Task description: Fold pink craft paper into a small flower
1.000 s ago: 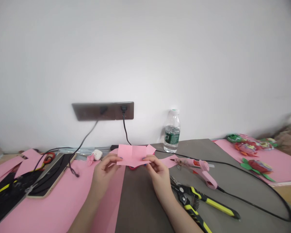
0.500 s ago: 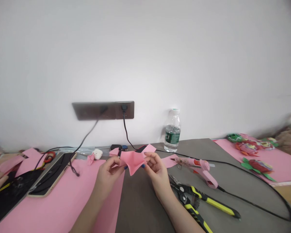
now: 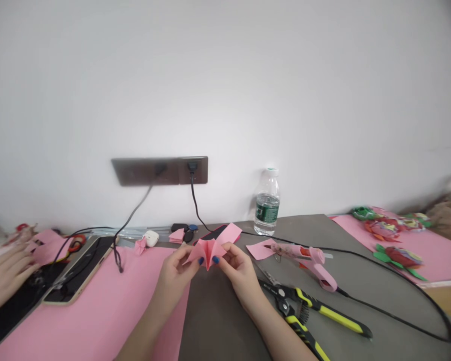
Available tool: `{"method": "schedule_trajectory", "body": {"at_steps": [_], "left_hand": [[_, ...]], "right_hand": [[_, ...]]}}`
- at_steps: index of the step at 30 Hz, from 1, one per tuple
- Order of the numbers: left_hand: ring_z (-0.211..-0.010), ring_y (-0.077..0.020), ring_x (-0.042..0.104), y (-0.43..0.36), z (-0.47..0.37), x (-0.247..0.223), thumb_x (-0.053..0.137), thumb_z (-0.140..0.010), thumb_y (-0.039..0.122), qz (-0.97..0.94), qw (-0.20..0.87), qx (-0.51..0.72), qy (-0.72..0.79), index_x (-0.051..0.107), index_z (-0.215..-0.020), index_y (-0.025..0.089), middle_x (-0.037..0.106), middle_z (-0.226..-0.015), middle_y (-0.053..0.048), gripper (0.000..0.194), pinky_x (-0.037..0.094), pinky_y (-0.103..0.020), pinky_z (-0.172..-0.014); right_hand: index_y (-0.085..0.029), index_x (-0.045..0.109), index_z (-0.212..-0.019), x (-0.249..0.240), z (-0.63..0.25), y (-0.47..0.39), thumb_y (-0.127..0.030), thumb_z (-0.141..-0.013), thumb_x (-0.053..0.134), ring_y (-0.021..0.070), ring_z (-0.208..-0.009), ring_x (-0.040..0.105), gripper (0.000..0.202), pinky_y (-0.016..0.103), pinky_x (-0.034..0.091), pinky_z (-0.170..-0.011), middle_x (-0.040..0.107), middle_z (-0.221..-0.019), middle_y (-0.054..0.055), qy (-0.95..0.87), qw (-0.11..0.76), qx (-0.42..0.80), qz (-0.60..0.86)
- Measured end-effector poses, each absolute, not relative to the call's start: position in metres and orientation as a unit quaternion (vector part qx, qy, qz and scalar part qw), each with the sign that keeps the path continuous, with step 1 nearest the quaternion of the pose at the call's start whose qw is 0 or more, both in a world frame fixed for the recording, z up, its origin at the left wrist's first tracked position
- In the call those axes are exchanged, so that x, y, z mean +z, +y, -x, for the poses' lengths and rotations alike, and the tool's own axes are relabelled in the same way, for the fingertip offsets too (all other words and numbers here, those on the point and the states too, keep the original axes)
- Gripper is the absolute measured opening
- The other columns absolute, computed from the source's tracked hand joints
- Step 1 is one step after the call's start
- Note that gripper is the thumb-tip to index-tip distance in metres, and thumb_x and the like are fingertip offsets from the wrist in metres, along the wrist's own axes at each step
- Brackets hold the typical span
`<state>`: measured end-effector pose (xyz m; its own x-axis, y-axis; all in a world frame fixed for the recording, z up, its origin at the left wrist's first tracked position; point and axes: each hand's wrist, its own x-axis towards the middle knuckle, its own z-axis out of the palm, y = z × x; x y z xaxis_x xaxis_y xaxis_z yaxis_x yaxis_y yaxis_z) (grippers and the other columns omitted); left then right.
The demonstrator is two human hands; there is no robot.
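Between my two hands is a small piece of pink paper [image 3: 207, 249], creased down its middle with its sides folding inward. My left hand [image 3: 176, 273] pinches its left side, thumb in front and fingers behind. On the right side, my right hand [image 3: 236, 271] grips it the same way. Both thumbs nearly meet at the centre crease. Behind the folded paper lies a pink paper strip [image 3: 229, 233] on a dark object. A larger pink sheet [image 3: 108, 301] spreads under my left forearm.
To the right lie a pink glue gun [image 3: 304, 255] with a cord and black-yellow pliers [image 3: 285, 301]. A water bottle [image 3: 266, 205] stands by the wall. A phone [image 3: 80, 271] is at left, near another person's hand [image 3: 9, 271]. Paper flowers [image 3: 400, 258] rest at far right.
The pink paper has gone from a spread, open shape to one pinched in along a centre crease, and my thumbs have come closer together. The other person's hand has moved right.
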<state>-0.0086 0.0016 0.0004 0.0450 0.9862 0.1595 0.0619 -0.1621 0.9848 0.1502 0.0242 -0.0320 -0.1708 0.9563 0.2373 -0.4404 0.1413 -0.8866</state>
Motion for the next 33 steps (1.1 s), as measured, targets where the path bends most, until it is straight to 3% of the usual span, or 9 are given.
{"method": "schedule_trajectory", "body": {"at_steps": [15,21,28,33], "left_hand": [[-0.077,-0.0185,0.067,0.003,0.015,-0.003,0.069,-0.076,0.038,-0.462,0.495,0.567,0.468,0.071,-0.098,0.018,0.072,-0.091,-0.006,0.03,0.059,-0.031,-0.075],[-0.084,-0.0233,0.068,0.006,0.016,-0.006,0.066,-0.078,0.046,-0.395,0.535,0.604,0.439,0.07,-0.097,0.016,0.07,-0.089,-0.007,0.035,0.059,-0.035,-0.074],[-0.082,-0.0221,0.067,0.008,0.018,-0.007,0.064,-0.074,0.031,-0.464,0.502,0.527,0.505,0.071,-0.092,0.016,0.071,-0.078,-0.003,0.024,0.055,-0.034,-0.078],[-0.094,-0.026,0.066,0.007,0.02,-0.006,0.061,-0.072,0.025,-0.537,0.412,0.507,0.533,0.073,-0.085,0.018,0.075,-0.094,-0.007,0.02,0.051,-0.035,-0.085]], "right_hand": [[-0.02,0.071,-0.083,-0.036,-0.154,0.029,-0.035,-0.075,0.075,0.0174,-0.069,0.063,0.017,0.026,0.049,-0.066,0.072,-0.078,0.003,-0.464,0.625,0.551,0.3],[-0.021,0.073,-0.085,-0.033,-0.153,0.029,-0.035,-0.073,0.076,0.0199,-0.073,0.065,0.018,0.029,0.051,-0.069,0.074,-0.082,0.004,-0.455,0.628,0.555,0.302],[-0.023,0.073,-0.1,-0.037,-0.154,0.026,-0.045,-0.08,0.069,0.0232,-0.086,0.067,0.031,0.035,0.054,-0.078,0.073,-0.102,0.008,-0.438,0.612,0.571,0.328],[-0.021,0.07,-0.107,-0.035,-0.154,0.022,-0.052,-0.085,0.062,0.0237,-0.083,0.069,0.039,0.038,0.054,-0.079,0.071,-0.109,0.011,-0.454,0.59,0.588,0.315]]}}
